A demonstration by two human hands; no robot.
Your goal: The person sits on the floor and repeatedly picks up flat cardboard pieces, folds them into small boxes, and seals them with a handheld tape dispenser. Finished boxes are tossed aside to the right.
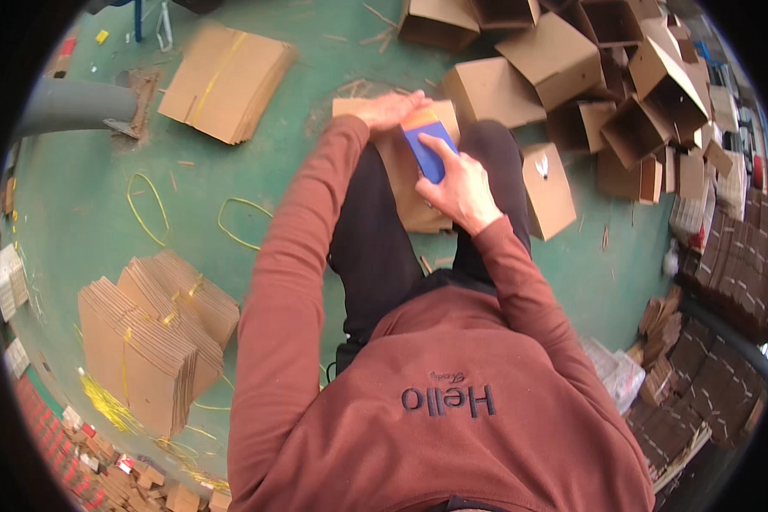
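Observation:
A brown cardboard piece (411, 203), perhaps a carton, lies between my knees. My left hand (390, 111) rests along its far edge, palm down, fingers pointing right. In my right hand (464, 189) is a blue hand tool (430, 153) with an orange far end, its exact kind hard to tell. The index finger stretches along the tool's top, and the thumb grips its near side. The orange end sits over the cardboard, close to my left fingertips; whether it touches is unclear. My right palm hides part of the tool.
Formed open cartons (553, 61) are heaped at the far right, and one carton (548, 192) stands beside my right knee. Flat cardboard stacks (224, 83) and strapped bundles (153, 333) lie on the left. Loose yellow straps (147, 211) and a grey pipe (77, 104) are also there.

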